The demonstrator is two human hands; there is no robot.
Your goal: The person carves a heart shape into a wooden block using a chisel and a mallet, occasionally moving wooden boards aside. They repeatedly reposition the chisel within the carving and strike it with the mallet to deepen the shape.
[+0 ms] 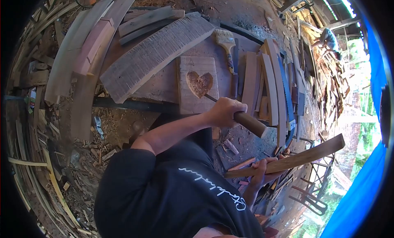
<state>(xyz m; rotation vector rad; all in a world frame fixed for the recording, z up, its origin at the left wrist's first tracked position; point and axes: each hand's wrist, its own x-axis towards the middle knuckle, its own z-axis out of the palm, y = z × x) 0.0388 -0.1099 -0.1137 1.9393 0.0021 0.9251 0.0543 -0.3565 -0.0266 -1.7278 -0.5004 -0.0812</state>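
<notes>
With left hand wrapped round chisel and right hand gripping wooden club, keep the edge low inside the heart recess, tapping lightly.

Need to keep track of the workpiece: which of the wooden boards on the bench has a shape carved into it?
The small upright board in the middle of the bench, with a heart-shaped hollow. The chisel tip rests at its edge. The long ridged plank and curved slats carry no carving.

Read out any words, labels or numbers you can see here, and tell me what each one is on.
White cursive lettering on the black shirt: seen at an angle and too distorted to read.
No other text, label or number shows on the heart-carved board, the chisel or the paintbrush.
</notes>
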